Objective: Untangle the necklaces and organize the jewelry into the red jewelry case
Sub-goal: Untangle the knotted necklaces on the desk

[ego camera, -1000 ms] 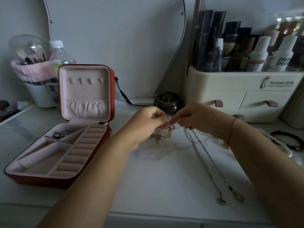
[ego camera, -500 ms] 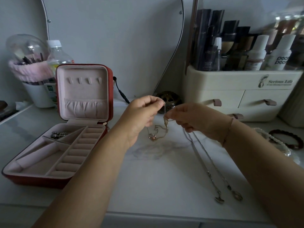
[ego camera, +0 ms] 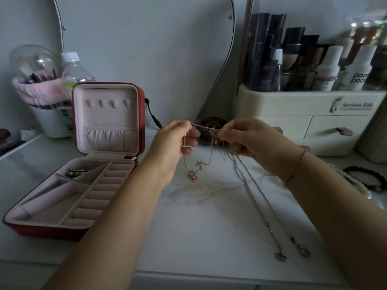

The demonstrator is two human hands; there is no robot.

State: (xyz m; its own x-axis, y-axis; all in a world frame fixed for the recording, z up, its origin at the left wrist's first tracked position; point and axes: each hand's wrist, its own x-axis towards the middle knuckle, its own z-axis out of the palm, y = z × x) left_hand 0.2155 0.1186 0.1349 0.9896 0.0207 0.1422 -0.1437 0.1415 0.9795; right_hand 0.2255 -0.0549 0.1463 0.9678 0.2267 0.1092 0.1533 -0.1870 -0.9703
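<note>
The red case [ego camera: 41, 231] sits open at my far left with its lid upright and a small silver piece [ego camera: 75, 172] in one back compartment. No necklace is in it yet.

My left hand [ego camera: 173, 147] is raised above the table [ego camera: 199, 237]. Its thumb and forefinger pinch one end of the gold chain [ego camera: 206, 128], and the other fingers curl loosely with the chain trailing down across them. The chain runs taut to my right hand [ego camera: 251, 143], which pinches it just past a small ring or clasp. Below that span a loop sags, and the pendant [ego camera: 192, 176] hangs low, close to the tabletop.

The chief risk, I think, is that tension. If there is a knot near the clasp, pulling my hands further apart would tighten it, and a link this fine could snap. The loop over my left fingers could also catch as I turn my wrist and make a new tangle.

Further right, the two silver necklaces [ego camera: 257, 197] lie side by side down the table. Their upper ends run up under my right hand, and I cannot tell whether my lower fingers hold them. If they do, lifting the gold chain would drag them along, cross them over each other, or pull their charms towards the table's front edge. The bracelets [ego camera: 364, 176] at the far right lie well apart from all this, though a careless sweep of my right forearm could knock them.
</note>
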